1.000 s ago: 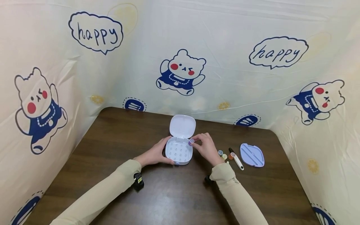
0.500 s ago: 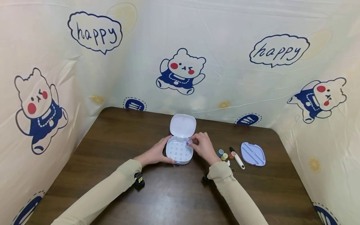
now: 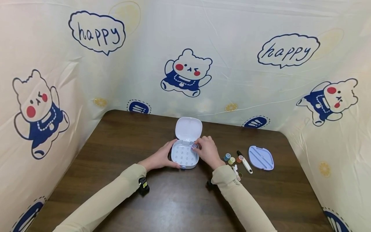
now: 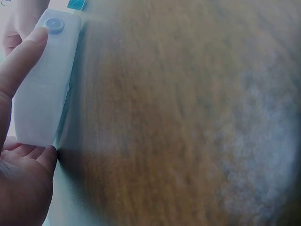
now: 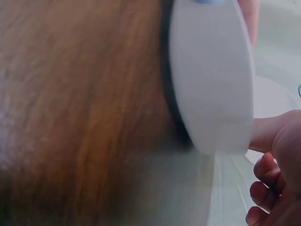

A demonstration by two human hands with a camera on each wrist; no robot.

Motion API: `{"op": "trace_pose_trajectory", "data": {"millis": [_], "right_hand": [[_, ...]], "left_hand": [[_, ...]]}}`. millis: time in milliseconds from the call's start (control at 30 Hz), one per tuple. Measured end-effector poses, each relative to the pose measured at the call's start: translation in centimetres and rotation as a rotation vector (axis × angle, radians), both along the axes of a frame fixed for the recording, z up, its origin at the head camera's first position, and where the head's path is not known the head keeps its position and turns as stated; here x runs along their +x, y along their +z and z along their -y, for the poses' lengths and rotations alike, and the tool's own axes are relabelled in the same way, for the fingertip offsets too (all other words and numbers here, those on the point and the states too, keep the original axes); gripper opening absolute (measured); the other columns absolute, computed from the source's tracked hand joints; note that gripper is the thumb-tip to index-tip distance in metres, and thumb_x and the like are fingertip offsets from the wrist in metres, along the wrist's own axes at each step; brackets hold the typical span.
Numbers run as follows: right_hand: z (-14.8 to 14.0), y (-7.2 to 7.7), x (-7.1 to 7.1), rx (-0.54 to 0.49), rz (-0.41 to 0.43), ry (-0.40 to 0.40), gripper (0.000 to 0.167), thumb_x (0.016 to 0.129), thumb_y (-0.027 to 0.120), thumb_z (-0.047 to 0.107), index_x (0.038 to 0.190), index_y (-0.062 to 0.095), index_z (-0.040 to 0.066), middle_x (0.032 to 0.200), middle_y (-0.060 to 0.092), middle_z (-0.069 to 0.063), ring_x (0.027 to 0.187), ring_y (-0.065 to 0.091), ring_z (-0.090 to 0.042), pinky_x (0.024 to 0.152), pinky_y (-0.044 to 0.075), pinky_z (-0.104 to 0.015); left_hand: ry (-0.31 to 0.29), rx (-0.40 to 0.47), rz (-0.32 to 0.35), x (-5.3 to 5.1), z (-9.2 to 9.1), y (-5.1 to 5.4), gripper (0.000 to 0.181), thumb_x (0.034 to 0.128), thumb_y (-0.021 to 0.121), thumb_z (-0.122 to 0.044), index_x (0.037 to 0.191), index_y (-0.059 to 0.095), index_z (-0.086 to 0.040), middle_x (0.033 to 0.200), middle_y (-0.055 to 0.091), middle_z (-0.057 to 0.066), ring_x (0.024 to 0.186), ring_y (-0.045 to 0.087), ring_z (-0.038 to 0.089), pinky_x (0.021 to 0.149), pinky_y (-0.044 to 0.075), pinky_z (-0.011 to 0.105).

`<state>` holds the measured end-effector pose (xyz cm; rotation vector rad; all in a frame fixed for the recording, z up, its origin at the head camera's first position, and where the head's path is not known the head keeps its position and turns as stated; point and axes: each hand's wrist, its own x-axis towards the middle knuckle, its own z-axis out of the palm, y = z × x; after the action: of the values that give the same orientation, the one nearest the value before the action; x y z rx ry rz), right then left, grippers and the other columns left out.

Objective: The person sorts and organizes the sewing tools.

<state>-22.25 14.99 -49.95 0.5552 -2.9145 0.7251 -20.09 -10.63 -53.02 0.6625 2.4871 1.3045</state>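
In the head view, a small white sewing box (image 3: 181, 165) stands on the table with its lid (image 3: 188, 129) raised at the back. Rows of small pegs cover its floor. My left hand (image 3: 159, 158) grips the box from the left, thumb along the front. The left wrist view shows that thumb beside the blue front button (image 4: 54, 25). Between its thumb and fingers, my right hand (image 3: 208, 152) pinches a purple thread spool (image 3: 194, 146) at the box's back right corner. Whether the spool sits on a peg I cannot tell. In the right wrist view the box wall (image 5: 211, 75) hides the spool.
Right of the box lie a blue spool (image 3: 227, 157), a yellow spool (image 3: 231, 160) and an orange spool (image 3: 239, 159). A white-and-black seam ripper (image 3: 247, 166), small white pieces (image 3: 235, 168) and a lavender tray (image 3: 261, 158) lie there too. Patterned cloth (image 3: 232, 80) hangs behind the table.
My right hand has carried the purple spool a little left and down, from the box's right rim to inside its back right corner. The left hand keeps its hold on the box.
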Motion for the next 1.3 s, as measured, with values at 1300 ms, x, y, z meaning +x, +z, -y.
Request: {"op": "trace_pose_trajectory", "data": {"millis": [1300], "right_hand": [[0.99,0.18,0.64,0.253,-0.129,0.044,0.024,0.092,0.082,0.024,0.112,0.076,0.011,0.101,0.069,-0.009,0.091,0.052,-0.026,0.082,0.046,-0.041]], "left_hand": [[-0.001,0.008,-0.020,-0.02,0.06,0.18,0.121,0.0756,0.095,-0.040,0.164,0.021,-0.002,0.161,0.034,0.023,0.146,0.038,0.037,0.119,0.033,0.055]]}}
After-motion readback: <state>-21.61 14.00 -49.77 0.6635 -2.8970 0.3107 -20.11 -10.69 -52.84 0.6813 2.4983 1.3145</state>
